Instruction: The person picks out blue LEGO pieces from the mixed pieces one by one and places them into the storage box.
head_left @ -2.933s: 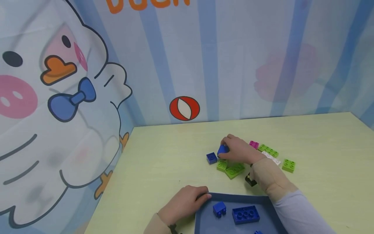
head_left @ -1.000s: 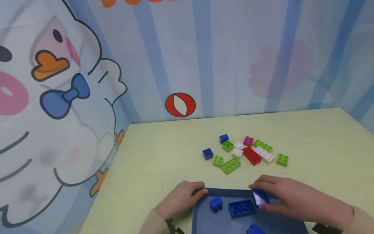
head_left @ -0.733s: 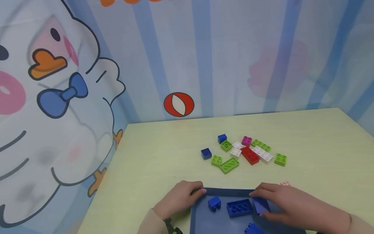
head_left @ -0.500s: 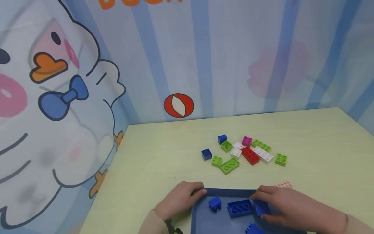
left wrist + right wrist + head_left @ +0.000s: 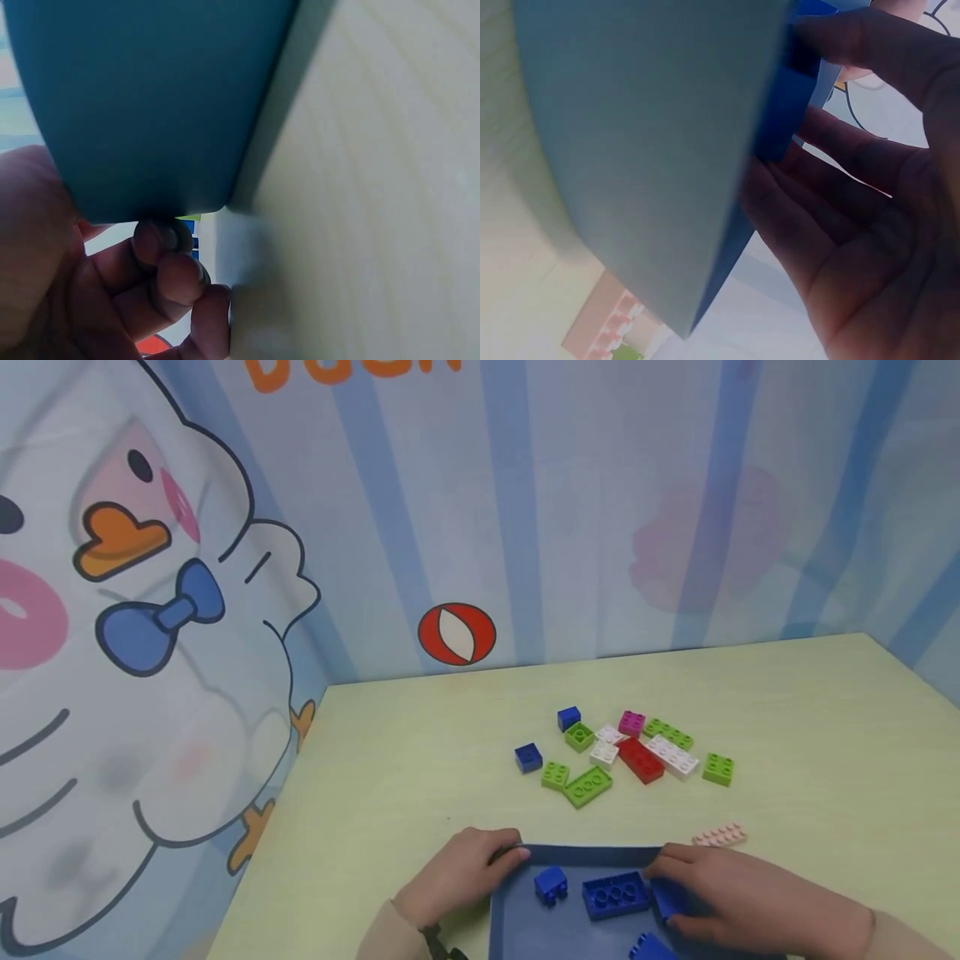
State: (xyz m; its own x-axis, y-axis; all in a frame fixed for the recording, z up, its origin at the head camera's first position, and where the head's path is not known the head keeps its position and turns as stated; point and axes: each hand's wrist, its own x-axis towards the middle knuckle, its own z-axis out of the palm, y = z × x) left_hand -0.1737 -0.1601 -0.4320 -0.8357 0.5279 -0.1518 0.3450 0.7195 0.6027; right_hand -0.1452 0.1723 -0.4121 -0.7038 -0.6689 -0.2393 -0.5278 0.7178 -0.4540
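My left hand (image 5: 461, 872) grips the far left corner of a blue-grey tray (image 5: 525, 935). In the left wrist view, curled fingers (image 5: 180, 277) sit at the end of the tray wall (image 5: 150, 97). Inside the tray's far right part, my right hand (image 5: 757, 893) holds a blue toy brick (image 5: 667, 897) between thumb and fingers, low by the tray floor. The right wrist view shows this blue brick (image 5: 784, 105) partly behind the tray wall. A long blue brick (image 5: 615, 896), a small blue brick (image 5: 551, 885) and another blue brick (image 5: 651, 947) lie in the tray.
Beyond the tray lie several loose bricks, among them a red brick (image 5: 641, 761), a white brick (image 5: 672, 756), a green brick (image 5: 588, 787) and two small blue ones, one being the nearer blue brick (image 5: 528, 757). A pale pink brick (image 5: 720, 835) lies just behind the tray.
My right hand has carried the blue brick from the loose bricks into the tray and lowered it beside the long blue brick. My left hand has stayed on the tray's corner.
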